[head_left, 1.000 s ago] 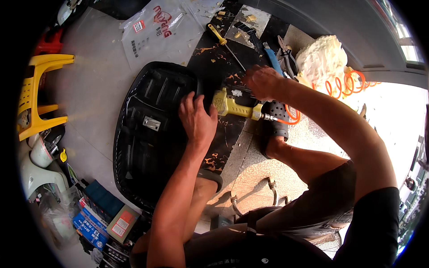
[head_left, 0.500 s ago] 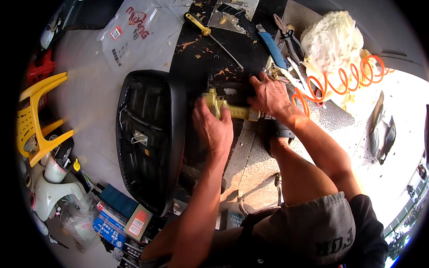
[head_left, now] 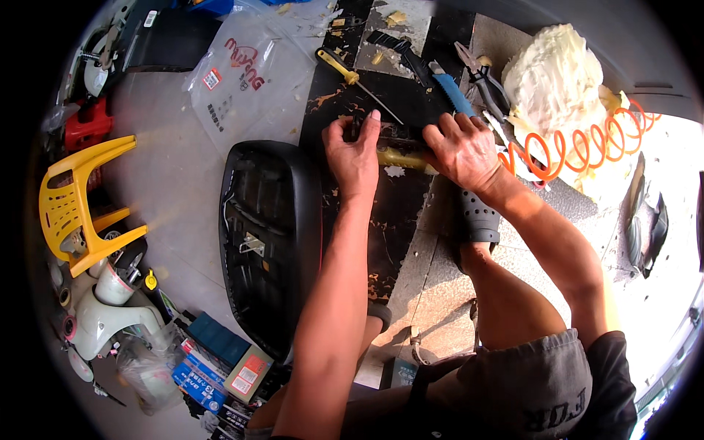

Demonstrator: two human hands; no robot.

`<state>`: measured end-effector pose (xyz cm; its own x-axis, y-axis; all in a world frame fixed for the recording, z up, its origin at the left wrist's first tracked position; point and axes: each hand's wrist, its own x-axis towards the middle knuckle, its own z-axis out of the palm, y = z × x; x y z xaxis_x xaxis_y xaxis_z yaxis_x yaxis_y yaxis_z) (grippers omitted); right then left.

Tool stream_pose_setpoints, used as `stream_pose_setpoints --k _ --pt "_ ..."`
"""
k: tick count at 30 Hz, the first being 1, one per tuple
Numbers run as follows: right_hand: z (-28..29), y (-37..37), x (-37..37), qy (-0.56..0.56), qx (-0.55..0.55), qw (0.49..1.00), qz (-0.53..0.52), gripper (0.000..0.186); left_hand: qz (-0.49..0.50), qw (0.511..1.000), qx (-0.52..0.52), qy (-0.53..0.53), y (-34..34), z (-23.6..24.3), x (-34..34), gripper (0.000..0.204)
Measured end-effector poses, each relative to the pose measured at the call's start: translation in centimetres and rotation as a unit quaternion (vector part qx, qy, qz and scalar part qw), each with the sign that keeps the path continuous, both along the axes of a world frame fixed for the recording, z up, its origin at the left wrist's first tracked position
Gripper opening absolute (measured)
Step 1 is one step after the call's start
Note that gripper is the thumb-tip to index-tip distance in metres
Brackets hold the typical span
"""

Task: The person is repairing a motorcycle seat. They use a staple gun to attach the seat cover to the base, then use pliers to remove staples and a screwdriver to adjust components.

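A yellow air staple gun [head_left: 402, 158] lies crosswise on the black, worn board [head_left: 387, 213], partly hidden by my hands. My left hand [head_left: 352, 152] has its fingers curled round the front end, thumb raised. My right hand [head_left: 464, 154] is bent over the rear end beside the hose fitting. Left of them lies a black scooter seat [head_left: 268, 293], underside up, with a metal bracket. Just beyond my hands are a yellow-handled screwdriver [head_left: 337, 66], a blue-handled saw blade [head_left: 455, 92] and pliers [head_left: 488, 88].
Pale foam [head_left: 554, 73] and a coiled orange hose [head_left: 557, 158] are at right, dark scraps [head_left: 642, 220] beyond. A plastic bag [head_left: 238, 77] lies at top; a yellow stool [head_left: 70, 205], scooter parts and boxes [head_left: 205, 367] line the left. My sandalled foot [head_left: 477, 220] is below.
My left hand has left the seat's edge and now grips the staple gun's front end. My right hand has shifted down onto its rear end. The view has also shifted.
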<state>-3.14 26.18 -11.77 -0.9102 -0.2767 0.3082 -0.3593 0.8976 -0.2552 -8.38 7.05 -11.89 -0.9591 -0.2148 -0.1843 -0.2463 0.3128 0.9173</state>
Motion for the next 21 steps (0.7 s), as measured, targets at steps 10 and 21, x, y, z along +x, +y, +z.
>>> stream_pose_setpoints --k 10,21 --pt "-1.7 -0.5 0.5 0.043 -0.025 0.998 -0.045 0.012 -0.015 0.994 -0.102 0.02 0.0 -1.1 -0.2 0.057" --pt "-2.5 -0.6 1.9 0.01 -0.064 0.99 -0.122 0.033 -0.027 0.977 -0.199 0.072 1.4 -0.6 0.3 0.066"
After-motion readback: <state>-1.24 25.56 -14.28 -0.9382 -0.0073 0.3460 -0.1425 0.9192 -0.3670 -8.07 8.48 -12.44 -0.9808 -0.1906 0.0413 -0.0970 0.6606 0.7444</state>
